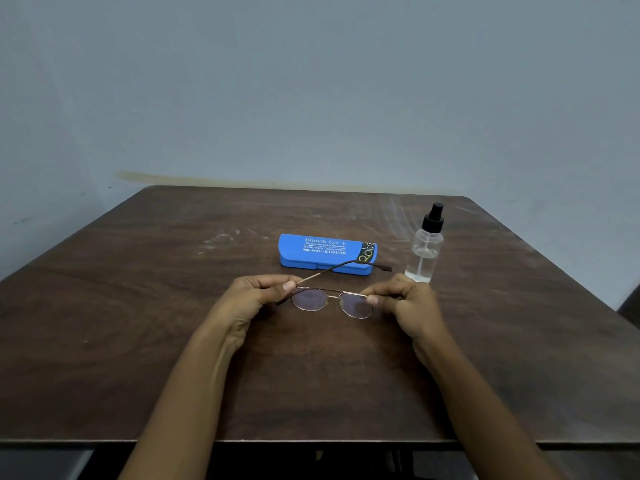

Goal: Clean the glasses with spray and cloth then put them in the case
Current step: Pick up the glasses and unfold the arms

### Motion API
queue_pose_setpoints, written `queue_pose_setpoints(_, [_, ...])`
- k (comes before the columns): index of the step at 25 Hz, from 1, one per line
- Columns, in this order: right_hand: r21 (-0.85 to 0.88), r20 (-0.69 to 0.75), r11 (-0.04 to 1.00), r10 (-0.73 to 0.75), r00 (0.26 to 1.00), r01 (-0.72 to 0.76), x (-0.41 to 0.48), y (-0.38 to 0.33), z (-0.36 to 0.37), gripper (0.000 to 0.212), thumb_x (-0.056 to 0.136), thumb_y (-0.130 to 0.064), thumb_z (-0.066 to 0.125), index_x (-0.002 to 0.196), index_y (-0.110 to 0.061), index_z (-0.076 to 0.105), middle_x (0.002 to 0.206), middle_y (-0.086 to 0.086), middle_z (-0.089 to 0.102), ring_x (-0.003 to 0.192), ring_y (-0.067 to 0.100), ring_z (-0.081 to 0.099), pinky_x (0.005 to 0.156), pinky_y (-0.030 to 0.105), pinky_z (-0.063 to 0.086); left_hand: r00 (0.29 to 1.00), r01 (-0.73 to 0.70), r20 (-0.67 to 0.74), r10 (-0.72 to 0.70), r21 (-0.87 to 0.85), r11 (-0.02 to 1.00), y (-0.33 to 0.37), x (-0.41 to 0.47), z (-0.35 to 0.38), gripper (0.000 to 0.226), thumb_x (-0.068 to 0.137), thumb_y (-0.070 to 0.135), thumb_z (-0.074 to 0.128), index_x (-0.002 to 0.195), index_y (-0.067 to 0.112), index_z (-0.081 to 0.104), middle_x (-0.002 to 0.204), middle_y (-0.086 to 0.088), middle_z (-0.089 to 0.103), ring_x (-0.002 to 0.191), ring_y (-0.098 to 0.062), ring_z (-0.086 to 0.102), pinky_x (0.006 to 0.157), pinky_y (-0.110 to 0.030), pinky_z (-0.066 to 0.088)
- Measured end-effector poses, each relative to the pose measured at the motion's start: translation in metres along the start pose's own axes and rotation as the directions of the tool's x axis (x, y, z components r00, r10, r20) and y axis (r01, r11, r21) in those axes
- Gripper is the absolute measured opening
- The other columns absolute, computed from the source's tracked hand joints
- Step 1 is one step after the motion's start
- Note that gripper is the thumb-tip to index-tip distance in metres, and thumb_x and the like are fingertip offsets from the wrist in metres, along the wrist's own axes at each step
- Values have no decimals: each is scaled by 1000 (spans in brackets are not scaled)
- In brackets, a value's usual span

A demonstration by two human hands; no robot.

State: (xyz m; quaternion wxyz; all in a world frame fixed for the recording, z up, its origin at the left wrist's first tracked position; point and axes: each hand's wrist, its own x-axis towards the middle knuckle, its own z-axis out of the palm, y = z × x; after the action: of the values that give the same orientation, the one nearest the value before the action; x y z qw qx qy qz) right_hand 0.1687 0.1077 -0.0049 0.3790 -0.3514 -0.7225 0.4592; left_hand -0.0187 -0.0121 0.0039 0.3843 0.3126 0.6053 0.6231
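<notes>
The glasses (332, 301) sit low over the middle of the table, held between both hands with the lenses facing the camera. The left hand (258, 296) pinches the frame at its nine o'clock corner, fingers closed on the hinge, and one temple arm swings out from there toward two o'clock, crossing in front of the case. The right hand (407, 301) is closed on the three o'clock corner in the same way. Whether the lenses are already clean cannot be told; no cloth is in view anywhere, so the wiping step looks either finished or not begun — a guess only. The blue case (325, 252) lies shut at twelve o'clock from the glasses, so casing is still to do: fold the arms, open the lid, lay them in. The spray bottle (426, 247) stands upright at two o'clock, just beside the case, with little liquid left. The table (138, 323) is dark scuffed wood — behind it a plain pale wall (311, 81).
</notes>
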Motion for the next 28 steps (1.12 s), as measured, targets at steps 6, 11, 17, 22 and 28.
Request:
queue_pose_setpoints(6, [79, -32, 997, 8, 999, -5, 1, 2, 1, 41, 70, 8, 69, 58, -32, 70, 61, -7, 52, 58, 4, 46, 61, 17, 35, 998, -46, -46, 42, -85, 995, 4, 0, 1, 21, 78, -2, 58, 74, 15, 71, 58, 9, 71, 51, 1, 61, 56, -7, 48])
queue_pose_setpoints(11, [41, -73, 998, -37, 997, 40, 0, 0, 2, 39, 72, 7, 68, 64, -30, 70, 64, -5, 52, 58, 6, 46, 62, 17, 36, 986, -118, -124, 113, -32, 993, 2, -3, 7, 12, 80, 5, 60, 83, 10, 70, 60, 8, 71, 53, 3, 61, 50, -5, 44])
queue_pose_setpoints(17, [-311, -103, 912, -312, 945, 267, -2, -2, 4, 21, 78, 6, 64, 88, -10, 74, 67, -7, 41, 62, 4, 45, 60, 2, 36, 935, -285, -155, 321, 213, 934, 0, 0, 13, 14, 83, -1, 56, 85, 6, 67, 79, 2, 67, 62, 8, 62, 64, -4, 47])
queue_pose_setpoints(22, [-427, -77, 851, -372, 925, 306, -2, -4, 6, 15, 77, 2, 66, 85, -8, 74, 72, -8, 45, 71, 10, 46, 61, 5, 35, 911, -338, -127, 392, 315, 887, 0, 0, 14, 13, 82, 1, 59, 81, 11, 67, 82, -2, 69, 65, 11, 60, 74, -9, 47])
queue_pose_setpoints(28, [-412, -122, 857, -389, 913, 310, -3, -2, 7, 20, 74, 10, 62, 77, -6, 73, 75, 1, 54, 75, 20, 51, 63, 9, 33, 907, -346, -82, 412, 411, 844, -2, 1, 11, 13, 82, 1, 58, 86, 7, 69, 83, -1, 69, 66, 14, 58, 70, -4, 43])
